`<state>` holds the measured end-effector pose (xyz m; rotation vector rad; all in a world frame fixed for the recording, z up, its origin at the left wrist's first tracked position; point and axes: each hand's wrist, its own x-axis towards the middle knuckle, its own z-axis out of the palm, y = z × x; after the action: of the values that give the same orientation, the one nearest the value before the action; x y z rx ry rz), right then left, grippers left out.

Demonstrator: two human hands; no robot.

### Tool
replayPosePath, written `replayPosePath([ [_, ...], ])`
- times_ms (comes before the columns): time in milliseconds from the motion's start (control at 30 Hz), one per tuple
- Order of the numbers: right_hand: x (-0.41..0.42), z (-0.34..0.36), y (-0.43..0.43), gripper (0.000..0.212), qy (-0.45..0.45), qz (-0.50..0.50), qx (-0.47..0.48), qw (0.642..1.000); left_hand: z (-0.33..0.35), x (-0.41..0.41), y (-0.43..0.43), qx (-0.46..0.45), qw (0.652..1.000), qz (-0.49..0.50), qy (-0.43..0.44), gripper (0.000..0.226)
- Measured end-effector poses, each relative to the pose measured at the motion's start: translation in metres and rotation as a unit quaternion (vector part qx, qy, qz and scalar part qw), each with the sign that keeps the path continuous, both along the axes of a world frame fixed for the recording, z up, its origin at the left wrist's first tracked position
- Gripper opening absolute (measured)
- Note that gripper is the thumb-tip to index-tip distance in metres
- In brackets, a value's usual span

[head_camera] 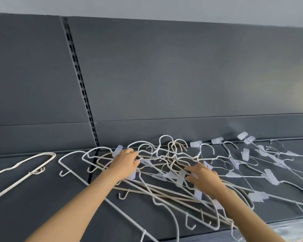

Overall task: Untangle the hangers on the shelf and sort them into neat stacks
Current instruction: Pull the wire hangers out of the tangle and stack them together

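The left hand [125, 161] is curling its fingers round thin white wires in the tangle of hangers [166, 159] mid-shelf. The right hand [205, 178] is lying on it, grip unclear. Clip hangers [271, 177] are sprawling at three o'clock, stacked hangers [37, 171] at nine, dark shelf [42, 198] showing at seven.

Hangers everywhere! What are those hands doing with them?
A person is sorting out a tangled pile of hangers on a dark shelf. The left hand grips a hanger at the pile's far side. The right hand reaches into its middle, and it is unclear whether it grips anything. A few white hangers already lie apart on the left, and clip hangers are spread on the right. Most are not yet stacked.
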<state>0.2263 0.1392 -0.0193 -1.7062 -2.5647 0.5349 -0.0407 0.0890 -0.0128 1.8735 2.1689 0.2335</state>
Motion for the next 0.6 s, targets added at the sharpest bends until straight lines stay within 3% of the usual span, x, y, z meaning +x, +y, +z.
replayPosePath([
  [133,0.0,0.005,0.011,0.04,-0.03,0.03,-0.05,0.998,-0.005,0.003,0.023,-0.043,0.996,-0.006,0.079,0.045],
  [233,0.003,0.002,0.012,0.048,-0.033,0.042,-0.06,0.997,-0.009,0.003,0.032,-0.01,0.995,0.0,0.103,0.045],
  [400,0.004,-0.006,0.007,0.019,0.063,0.041,0.048,0.996,0.005,-0.006,0.039,0.068,0.995,0.042,-0.063,0.014],
  [600,0.01,0.006,0.014,0.008,0.161,-0.036,0.053,0.985,0.046,-0.004,0.039,0.149,0.976,0.0,-0.162,0.013],
])
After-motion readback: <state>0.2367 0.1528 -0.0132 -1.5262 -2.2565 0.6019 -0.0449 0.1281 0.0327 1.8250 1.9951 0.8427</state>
